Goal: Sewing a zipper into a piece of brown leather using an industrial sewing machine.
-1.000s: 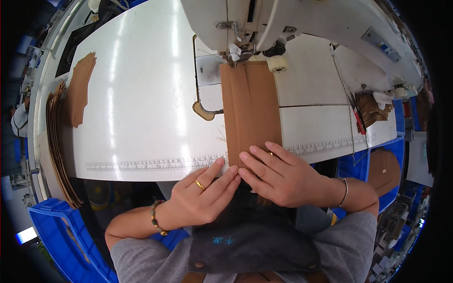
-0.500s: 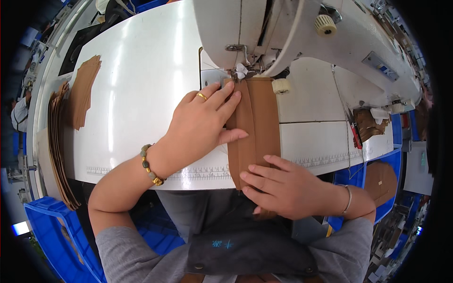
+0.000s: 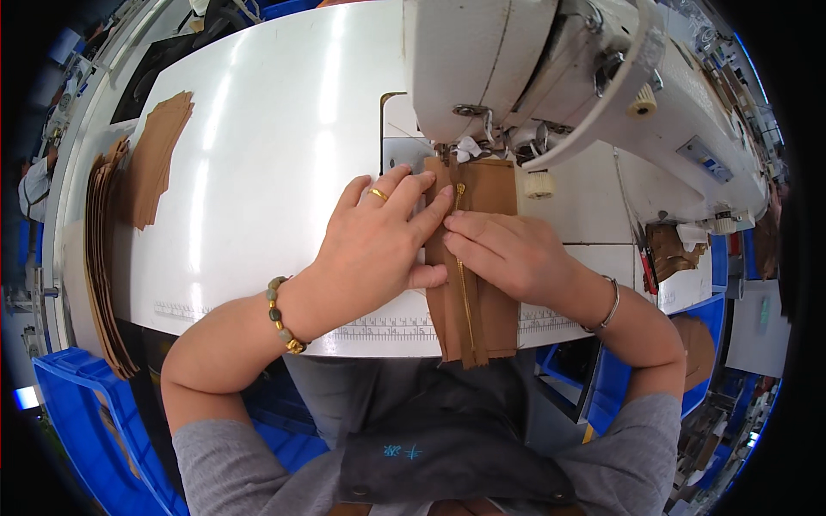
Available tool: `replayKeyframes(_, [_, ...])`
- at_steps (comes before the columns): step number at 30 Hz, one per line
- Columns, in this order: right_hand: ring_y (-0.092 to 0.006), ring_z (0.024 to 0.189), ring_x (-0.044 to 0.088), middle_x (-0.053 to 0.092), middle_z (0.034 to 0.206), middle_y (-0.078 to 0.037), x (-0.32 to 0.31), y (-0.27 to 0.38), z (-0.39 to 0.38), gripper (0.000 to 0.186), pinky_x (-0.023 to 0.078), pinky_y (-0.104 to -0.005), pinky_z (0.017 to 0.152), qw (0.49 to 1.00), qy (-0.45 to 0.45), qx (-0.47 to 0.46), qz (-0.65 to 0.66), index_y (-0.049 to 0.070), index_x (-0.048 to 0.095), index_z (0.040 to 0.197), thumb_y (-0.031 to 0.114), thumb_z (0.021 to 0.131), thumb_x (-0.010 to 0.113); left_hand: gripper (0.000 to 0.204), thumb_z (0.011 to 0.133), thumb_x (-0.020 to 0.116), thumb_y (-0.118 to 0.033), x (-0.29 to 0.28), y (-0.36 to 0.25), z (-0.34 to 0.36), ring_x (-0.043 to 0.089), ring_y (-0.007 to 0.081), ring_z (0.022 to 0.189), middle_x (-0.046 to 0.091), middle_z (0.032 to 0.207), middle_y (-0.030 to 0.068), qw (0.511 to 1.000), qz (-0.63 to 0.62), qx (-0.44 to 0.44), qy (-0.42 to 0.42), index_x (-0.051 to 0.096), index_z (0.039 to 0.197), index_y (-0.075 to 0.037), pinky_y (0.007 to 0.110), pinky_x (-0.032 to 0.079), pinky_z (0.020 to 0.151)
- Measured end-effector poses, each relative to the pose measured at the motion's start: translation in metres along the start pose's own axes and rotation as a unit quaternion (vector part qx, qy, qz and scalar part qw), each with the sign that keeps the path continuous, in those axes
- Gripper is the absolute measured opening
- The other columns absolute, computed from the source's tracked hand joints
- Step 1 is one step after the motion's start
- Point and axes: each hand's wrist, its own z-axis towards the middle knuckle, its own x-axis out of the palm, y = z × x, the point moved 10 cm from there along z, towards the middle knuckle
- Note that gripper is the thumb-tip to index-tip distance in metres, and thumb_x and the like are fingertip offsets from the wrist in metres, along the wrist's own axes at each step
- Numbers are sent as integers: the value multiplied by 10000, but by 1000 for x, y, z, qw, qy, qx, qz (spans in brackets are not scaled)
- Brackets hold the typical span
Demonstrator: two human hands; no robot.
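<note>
A brown fabric piece (image 3: pixel 501 327) lies lengthwise under the presser foot (image 3: pixel 444 153) of the white sewing machine (image 3: pixel 542 60), reaching past the table's front edge. Along it runs a brown zipper (image 3: pixel 469 322) with gold teeth and a gold pull (image 3: pixel 461 191) near the foot. My left hand (image 3: pixel 374 241) lies with fingers spread on the fabric's left edge, just below the foot, touching it with the fingertips. My right hand (image 3: pixel 508 258) has its fingers bent and close together on the zipper, fingertips beside those of my left hand; its thumb is hidden.
Stacks of brown pieces (image 3: pixel 159 159) line the table's left side. Scissors (image 3: pixel 647 267) and brown scraps (image 3: pixel 669 245) lie right of the machine. A blue bin (image 3: pixel 73 413) stands low at left, others at right. A white-clad person (image 3: pixel 34 189) is at far left.
My left hand moved forward to the fabric below the foot. My right hand then moved forward onto the gold zipper, which now shows on top of the fabric; earlier it was not visible there.
</note>
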Motion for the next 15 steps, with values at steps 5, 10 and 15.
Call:
replayKeyframes(5, [-260,980,766,729,1096,-111,-2,2,-1,220,624,-322,759,999,-22,-30,-18,33,695,986,127,791,733,992,687,888,-454,2,0,1,536,347,1392,562,1452,120,1000,-12,-9,3,520,1498,-19,509,434,1132])
replayKeyframes(10, [-249,976,763,721,1039,-97,10,-5,3,193,629,-333,760,999,-11,-16,26,45,665,925,138,770,734,983,642,911,-403,-4,5,-1,515,349,1414,547,1482,127,995,-81,-49,-24,525,1452,-1,501,424,1132])
replayKeyframes(15, [-258,945,755,714,1068,-104,12,-10,-2,189,626,-330,750,999,-17,-6,40,43,651,920,125,768,727,924,659,898,-387,-5,-5,-1,502,345,1438,512,1559,130,1000,-15,-5,-27,548,1424,-7,486,418,1141])
